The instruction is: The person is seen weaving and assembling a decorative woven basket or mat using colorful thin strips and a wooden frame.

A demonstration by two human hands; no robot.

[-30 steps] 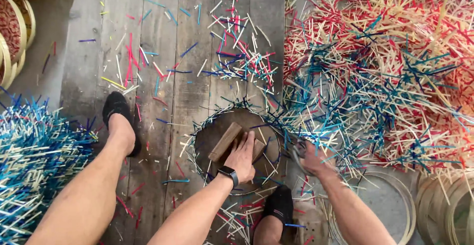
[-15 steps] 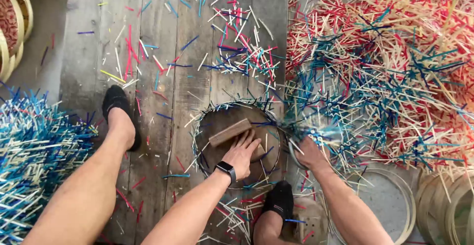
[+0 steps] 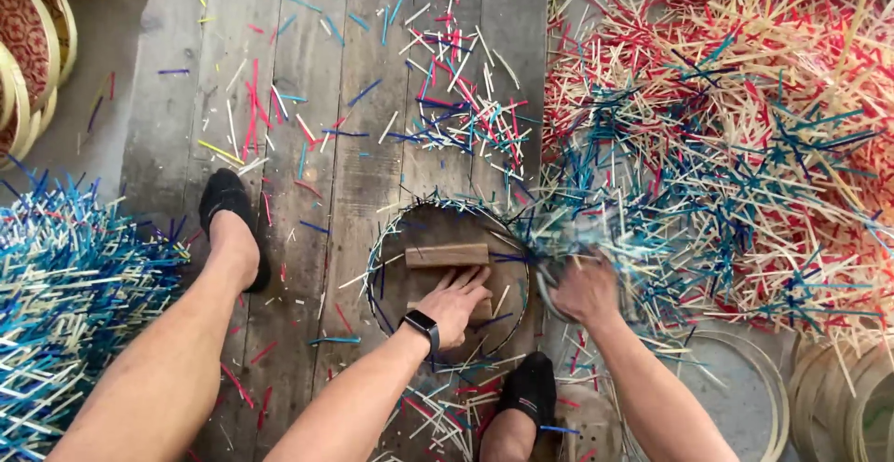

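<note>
Left hand (image 3: 456,302), smartwatch at the wrist, lies flat with fingers spread, pressing on the lower of two wooden blocks (image 3: 447,255) inside a round woven hoop (image 3: 372,266). I read the press as pinning the hoop steady on the floor; the blocks look like weights or spacers. The hoop sits between my two feet in dark slippers, one at left (image 3: 228,203), one at bottom (image 3: 529,389).

Right hand (image 3: 585,287) is closed around a bunch of blue strips (image 3: 596,238) at the hoop's right rim. It is motion-blurred, so I cannot tell exactly how many strips it grips.

Surface: weathered grey plank floor (image 3: 186,127), littered with red, blue and pale strip offcuts. Big heap of red, natural and blue strips (image 3: 745,99) on the right, within reach of the right hand. A blue-and-white strip pile (image 3: 65,276) at left. Finished woven trays (image 3: 28,52) lean at upper left; bare bamboo rings (image 3: 838,387) are stacked at lower right.
</note>
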